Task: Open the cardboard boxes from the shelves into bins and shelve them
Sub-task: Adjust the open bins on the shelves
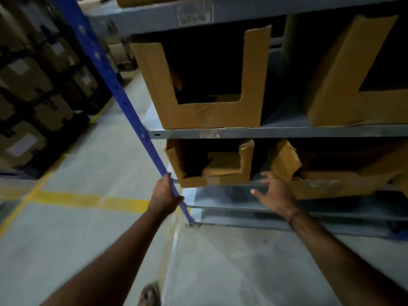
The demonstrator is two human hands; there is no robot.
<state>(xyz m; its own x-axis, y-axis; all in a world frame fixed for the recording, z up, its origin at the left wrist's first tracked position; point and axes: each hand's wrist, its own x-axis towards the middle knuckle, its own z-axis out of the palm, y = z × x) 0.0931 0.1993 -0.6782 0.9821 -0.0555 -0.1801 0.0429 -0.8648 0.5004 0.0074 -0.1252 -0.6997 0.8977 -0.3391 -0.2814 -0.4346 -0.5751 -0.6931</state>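
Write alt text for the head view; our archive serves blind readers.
A person's left hand grips a blue steel shelf upright while the open right hand reaches toward cut-open brown cardboard box bins on grey metal shelves.

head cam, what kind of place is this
Most likely a warehouse aisle. Grey metal shelves on a blue upright hold cut-open cardboard boxes, more boxes are stacked across the aisle, and yellow lines mark the concrete floor.
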